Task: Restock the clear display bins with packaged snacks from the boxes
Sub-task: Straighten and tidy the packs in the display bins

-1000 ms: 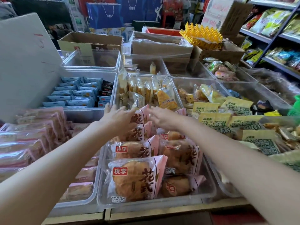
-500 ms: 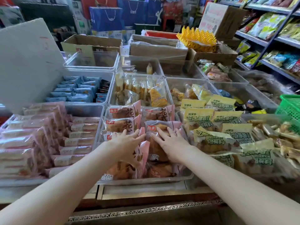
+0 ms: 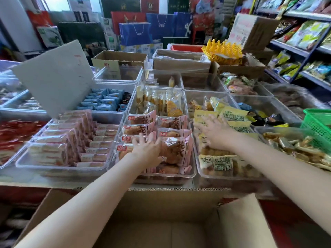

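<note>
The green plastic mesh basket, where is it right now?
In the head view the green plastic mesh basket sits at the far right edge, just beyond the clear bin of gold-wrapped snacks and below the dark metal shelving.

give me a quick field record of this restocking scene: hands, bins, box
left hand: open, fingers spread on pink-wrapped pastry packs
right hand: open, blurred, over yellow-green snack packs
pastry bin: clear plastic bin, front centre, nearly full
left neighbour: pale pink sandwich-cake packs
near box: open brown cardboard box, looks empty
</note>
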{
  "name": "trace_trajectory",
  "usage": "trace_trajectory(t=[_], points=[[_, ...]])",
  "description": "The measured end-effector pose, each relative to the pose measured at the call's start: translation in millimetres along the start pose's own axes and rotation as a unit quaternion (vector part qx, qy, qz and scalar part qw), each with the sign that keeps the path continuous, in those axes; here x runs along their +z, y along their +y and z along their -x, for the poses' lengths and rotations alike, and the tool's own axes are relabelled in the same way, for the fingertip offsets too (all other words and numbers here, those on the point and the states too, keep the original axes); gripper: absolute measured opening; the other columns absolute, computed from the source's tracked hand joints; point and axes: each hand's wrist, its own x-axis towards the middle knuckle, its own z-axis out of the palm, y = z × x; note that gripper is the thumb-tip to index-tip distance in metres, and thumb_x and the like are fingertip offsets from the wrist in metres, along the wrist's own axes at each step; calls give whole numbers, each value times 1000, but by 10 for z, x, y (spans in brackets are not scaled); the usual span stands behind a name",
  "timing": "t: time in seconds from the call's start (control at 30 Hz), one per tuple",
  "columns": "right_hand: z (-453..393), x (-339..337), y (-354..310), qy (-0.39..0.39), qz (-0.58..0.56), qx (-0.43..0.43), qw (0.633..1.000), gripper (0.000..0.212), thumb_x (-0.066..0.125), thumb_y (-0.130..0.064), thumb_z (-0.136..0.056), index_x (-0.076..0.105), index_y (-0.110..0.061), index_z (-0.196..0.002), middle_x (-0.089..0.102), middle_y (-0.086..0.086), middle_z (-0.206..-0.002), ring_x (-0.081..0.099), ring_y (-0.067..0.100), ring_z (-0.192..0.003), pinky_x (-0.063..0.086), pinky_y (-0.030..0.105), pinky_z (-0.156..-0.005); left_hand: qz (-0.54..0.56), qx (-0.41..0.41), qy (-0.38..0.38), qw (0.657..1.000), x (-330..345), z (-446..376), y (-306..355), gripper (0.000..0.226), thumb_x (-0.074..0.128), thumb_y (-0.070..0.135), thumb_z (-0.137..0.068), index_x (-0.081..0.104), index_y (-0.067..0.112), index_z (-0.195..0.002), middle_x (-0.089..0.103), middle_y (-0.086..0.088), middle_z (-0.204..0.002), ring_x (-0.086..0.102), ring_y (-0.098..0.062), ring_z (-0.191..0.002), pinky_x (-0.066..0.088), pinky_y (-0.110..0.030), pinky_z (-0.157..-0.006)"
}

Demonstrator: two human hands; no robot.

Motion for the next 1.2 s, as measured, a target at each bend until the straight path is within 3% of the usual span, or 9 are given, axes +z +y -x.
trace_trajectory(t=[0.2,0.33,0.4,0.57,0.67,0.8,0.93,1.1,1.2], points=[[184,50,-344,-9,-48,-58,997,89,35,14,-83,-1,-33,-150,-12,4,-158,-9,26,-146,-3,44,-116,-13,-65,-27,997,208,170,-535,69,38,27,-95,-2,12,-149,-5,-8,-158,0,-40,-142,6,-57,-114],[237,34,-876,-49,-71,-145,986,82,36,11,-84,13,-30,-151,-7,-2,-159,10,25,-145,38,31,-102,-13,-44,-35,998,280,258,-636,70,42,27,-94,2,14,-149,2,-10,-157,3,-36,-143,6,-55,-114],[207,60,-1134,-65,-97,-169,979,77,35,11,-85,18,-27,-150,-7,-6,-159,17,25,-144,44,25,-89,-15,-40,-30,999,306,270,-684,69,46,27,-92,8,18,-149,8,-11,-156,9,-35,-143,14,-56,-113],[100,175,-1545,-86,-80,-172,978,66,38,5,-88,24,-16,-149,12,0,-158,26,35,-139,32,45,-111,-5,-39,-37,999,294,307,-801,63,49,23,-90,20,23,-146,18,-11,-153,24,-33,-139,29,-56,-106],[54,152,-1522,-53,-98,-158,981,58,42,4,-87,37,-11,-143,28,6,-151,37,32,-132,39,44,-105,10,-19,58,998,174,292,-839,51,44,18,-92,31,23,-141,29,-10,-148,30,-33,-135,27,-53,-108],[-102,166,-1179,-33,-223,-9,974,50,42,2,-88,43,-11,-137,27,9,-149,48,25,-116,48,35,-91,37,72,151,985,70,216,-643,52,42,13,-92,31,18,-143,30,-7,-149,29,-25,-136,24,-44,-113],[-213,397,-963,-83,-274,104,952,79,45,6,-88,5,-21,-151,-13,11,-157,38,37,-130,49,36,-93,-26,166,140,976,43,60,-336,55,40,4,-91,29,16,-144,21,-7,-154,18,-24,-142,13,-43,-116],[-497,516,-913,-8,-157,108,982,73,60,-1,-87,18,-8,-146,18,15,-150,26,36,-137,32,45,-107,-182,146,75,969,65,-316,-70,55,41,11,-96,19,5,-146,12,-17,-155,8,-29,-144,-6,-47,-115],[-613,586,-889,-28,-183,96,978,80,60,-4,-88,8,-7,-149,7,17,-154,28,37,-137,34,43,-106,-192,101,49,975,65,-553,34,64,48,21,-94,14,2,-146,19,-18,-153,13,-29,-144,-4,-45,-115]])
